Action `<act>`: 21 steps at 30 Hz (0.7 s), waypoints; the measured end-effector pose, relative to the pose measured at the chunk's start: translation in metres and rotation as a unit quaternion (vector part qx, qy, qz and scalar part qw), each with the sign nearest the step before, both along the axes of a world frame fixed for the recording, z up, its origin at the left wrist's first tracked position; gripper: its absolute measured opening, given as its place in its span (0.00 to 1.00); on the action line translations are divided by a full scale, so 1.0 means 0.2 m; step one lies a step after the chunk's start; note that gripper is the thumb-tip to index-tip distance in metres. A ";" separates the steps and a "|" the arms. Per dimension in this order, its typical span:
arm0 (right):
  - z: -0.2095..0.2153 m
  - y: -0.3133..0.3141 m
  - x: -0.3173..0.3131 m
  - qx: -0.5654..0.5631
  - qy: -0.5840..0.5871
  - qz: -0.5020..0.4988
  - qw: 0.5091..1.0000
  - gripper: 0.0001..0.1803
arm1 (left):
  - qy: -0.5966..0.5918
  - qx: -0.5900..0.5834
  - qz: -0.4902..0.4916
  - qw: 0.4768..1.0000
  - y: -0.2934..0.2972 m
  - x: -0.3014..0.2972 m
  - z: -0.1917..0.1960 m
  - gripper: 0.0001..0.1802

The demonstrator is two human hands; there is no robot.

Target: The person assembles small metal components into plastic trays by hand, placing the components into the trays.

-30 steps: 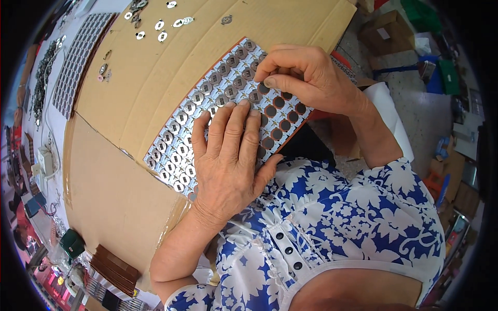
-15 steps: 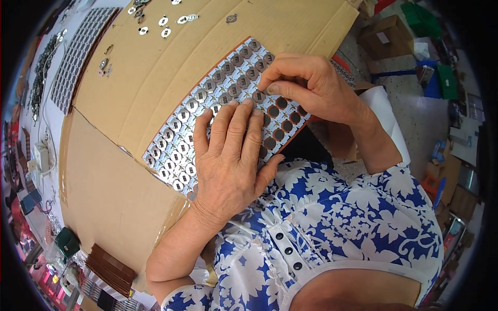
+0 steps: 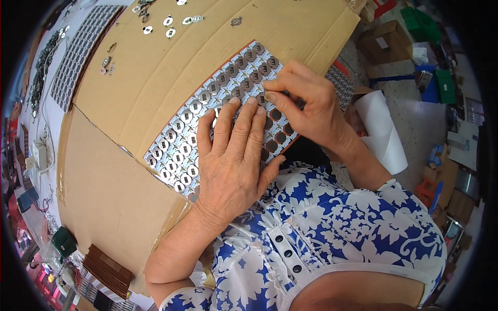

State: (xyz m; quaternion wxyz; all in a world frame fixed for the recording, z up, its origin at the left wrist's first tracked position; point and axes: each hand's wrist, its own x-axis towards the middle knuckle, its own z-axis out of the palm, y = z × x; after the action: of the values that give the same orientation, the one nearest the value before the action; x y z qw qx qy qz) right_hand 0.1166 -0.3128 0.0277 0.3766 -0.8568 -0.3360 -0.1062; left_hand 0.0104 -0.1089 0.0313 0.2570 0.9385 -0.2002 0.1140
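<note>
Brown sheet of round silver discs [image 3: 179, 150] at frame centre, on cardboard bench [image 3: 155, 67]. Left hand [image 3: 233, 160] flat, fingers spread, pinning sheet. Right hand [image 3: 306, 103] fingers pinched on one disc. Looks thin, light, floppy; grip discs by edge.

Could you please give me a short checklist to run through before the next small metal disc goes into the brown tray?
1. Brown tray lies flat on the cardboard sheet: ok.
2. Left hand rests palm down on the tray, steadying it: ok.
3. Right hand has its fingertips pinched over the tray's near rows: ok.
4. A disc is in that grip: cannot tell, the fingers hide it.
5. Empty brown pockets remain near the right hand: ok.
6. Loose metal discs within sight at the cardboard's far edge: ok.
</note>
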 end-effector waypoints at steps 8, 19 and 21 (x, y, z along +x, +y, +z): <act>0.00 0.06 -0.08 -0.067 -0.095 -0.061 0.991 0.06 | -0.001 0.006 0.008 1.000 0.00 0.00 0.00 0.46; 0.00 0.15 0.48 0.022 -0.031 -0.018 0.999 0.06 | -0.011 0.015 0.034 0.999 0.04 0.03 -0.01 0.45; 0.00 0.21 0.62 -0.023 -0.140 0.031 0.989 0.08 | -0.014 0.014 0.030 0.999 0.03 0.04 -0.01 0.46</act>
State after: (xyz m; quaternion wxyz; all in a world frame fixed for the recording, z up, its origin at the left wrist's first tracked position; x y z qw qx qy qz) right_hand 0.2401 -0.2718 0.0269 0.3092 -0.8312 -0.4138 -0.2053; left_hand 0.0176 -0.1031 0.0299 0.2379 0.9459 -0.1766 0.1319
